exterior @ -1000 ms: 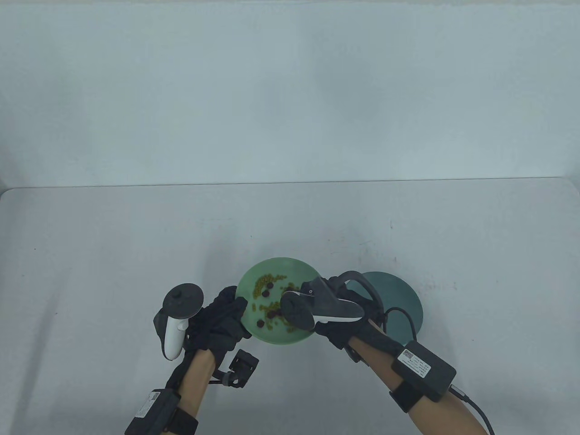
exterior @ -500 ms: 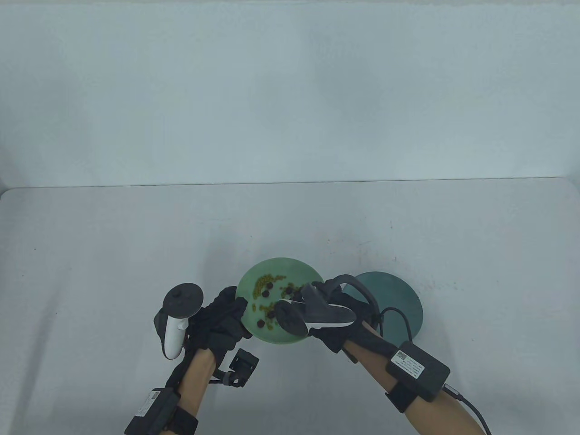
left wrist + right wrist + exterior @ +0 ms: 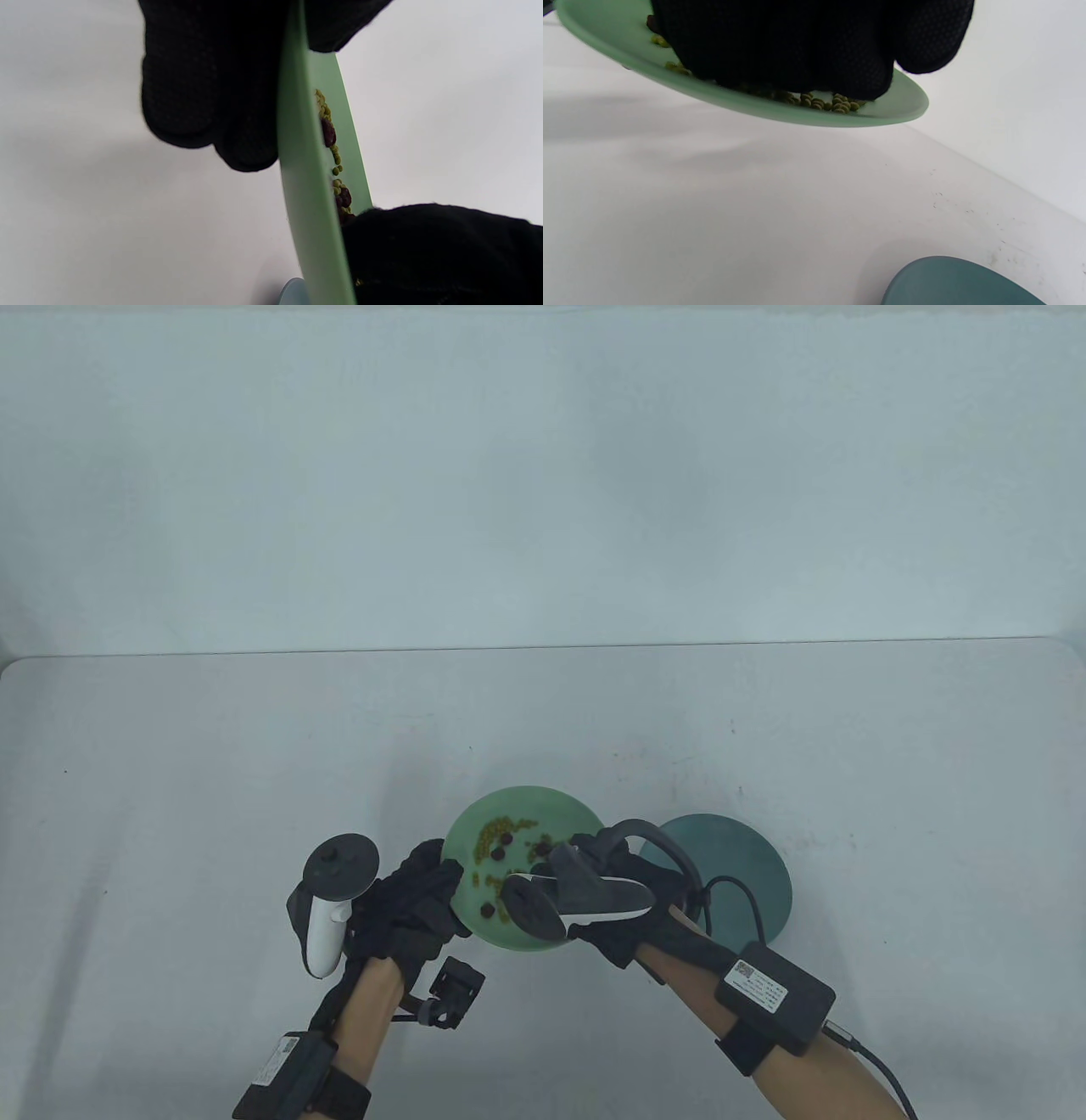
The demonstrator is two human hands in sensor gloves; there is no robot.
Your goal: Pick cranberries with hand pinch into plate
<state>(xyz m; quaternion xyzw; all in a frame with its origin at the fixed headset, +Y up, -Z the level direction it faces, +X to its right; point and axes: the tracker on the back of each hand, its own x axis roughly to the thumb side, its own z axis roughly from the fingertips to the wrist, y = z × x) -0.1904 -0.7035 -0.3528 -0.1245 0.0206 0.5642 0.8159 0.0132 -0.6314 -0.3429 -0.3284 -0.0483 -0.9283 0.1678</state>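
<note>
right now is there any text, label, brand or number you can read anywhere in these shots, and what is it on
No text can be read in any view.
White label on the right forearm box: a code square and printed lines, too small to read.
Pale label on the left forearm box: print too small and blurred to read.
Light green plate, dark teal plate, tracker on the left hand, tracker on the right hand: no markings visible.

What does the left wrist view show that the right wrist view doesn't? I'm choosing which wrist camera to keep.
Only the left wrist view shows the left hand gripping the light green plate's rim, and dark red cranberries clearly. Only the right wrist view shows the dark teal plate well, apart on the table, with the right hand over the food. Both show the light green plate and the yellow-green beans.
</note>
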